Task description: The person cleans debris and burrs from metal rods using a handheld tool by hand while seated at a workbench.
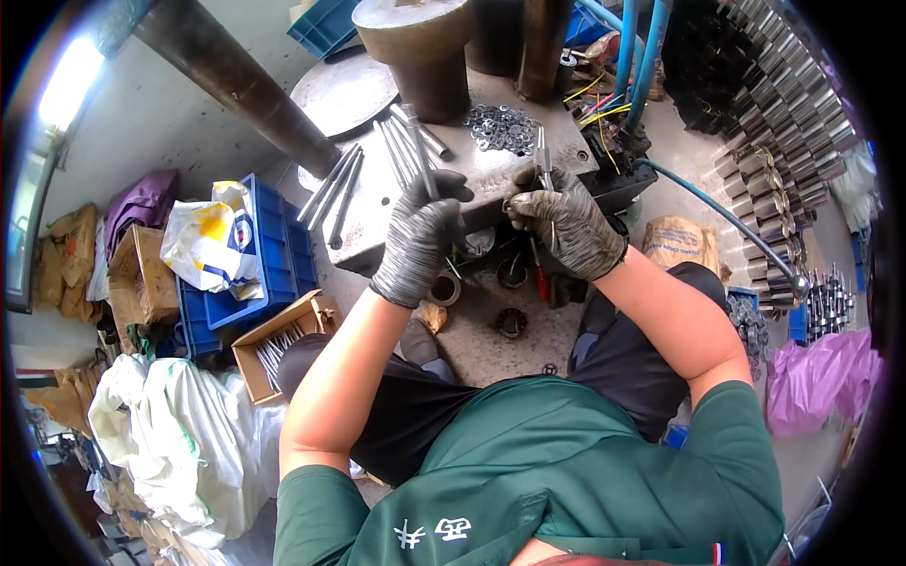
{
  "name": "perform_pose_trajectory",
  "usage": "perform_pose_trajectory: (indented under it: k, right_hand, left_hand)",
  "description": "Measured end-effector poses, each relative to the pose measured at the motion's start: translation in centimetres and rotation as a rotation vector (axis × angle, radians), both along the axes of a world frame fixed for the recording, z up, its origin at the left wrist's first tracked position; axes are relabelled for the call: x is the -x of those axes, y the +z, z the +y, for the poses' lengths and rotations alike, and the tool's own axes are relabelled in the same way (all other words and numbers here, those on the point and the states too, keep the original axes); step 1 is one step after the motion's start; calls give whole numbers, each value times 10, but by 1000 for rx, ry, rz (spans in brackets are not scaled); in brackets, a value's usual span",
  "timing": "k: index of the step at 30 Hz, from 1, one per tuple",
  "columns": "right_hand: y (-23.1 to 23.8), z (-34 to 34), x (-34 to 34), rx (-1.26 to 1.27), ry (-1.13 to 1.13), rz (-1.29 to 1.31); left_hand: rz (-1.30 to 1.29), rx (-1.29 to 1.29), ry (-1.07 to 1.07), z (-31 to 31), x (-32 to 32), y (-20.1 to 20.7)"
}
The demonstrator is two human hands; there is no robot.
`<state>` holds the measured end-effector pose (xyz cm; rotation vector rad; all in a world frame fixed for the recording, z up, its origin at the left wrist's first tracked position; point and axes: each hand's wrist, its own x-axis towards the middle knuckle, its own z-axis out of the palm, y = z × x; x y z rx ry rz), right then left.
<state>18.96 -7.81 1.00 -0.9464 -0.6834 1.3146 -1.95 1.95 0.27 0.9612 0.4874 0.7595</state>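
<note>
My left hand, in a grey work glove, is closed around a metal rod that points up and away over the steel table. To its right my right hand, gloved too, grips a slim metal piece with a narrow, forked-looking tip. Its exact kind is unclear. The two hands are apart, above the table's near edge. Loose metal rods lie on the table beyond and left of my left hand. A heap of small metal rings sits farther back, near the right hand's piece.
A thick steel column rises behind the rods. Blue hoses and loose wires are at the back right. Blue crates and a cardboard box of rods stand left. Stacked metal cylinders line the right. A red-handled tool is below the table edge.
</note>
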Motion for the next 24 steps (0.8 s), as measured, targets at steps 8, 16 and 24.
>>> perform_pose_trajectory:
  k: [8, 16, 24]
  right_hand:
    - [0, -1, 6, 56, 42, 346]
    - [9, 2, 10, 70, 79, 213]
    - [18, -6, -6, 74, 189, -656]
  left_hand:
    - [121, -122, -32, -28, -28, 18]
    - [128, -222, 73, -29, -34, 11]
    - [165, -68, 112, 2, -13, 4]
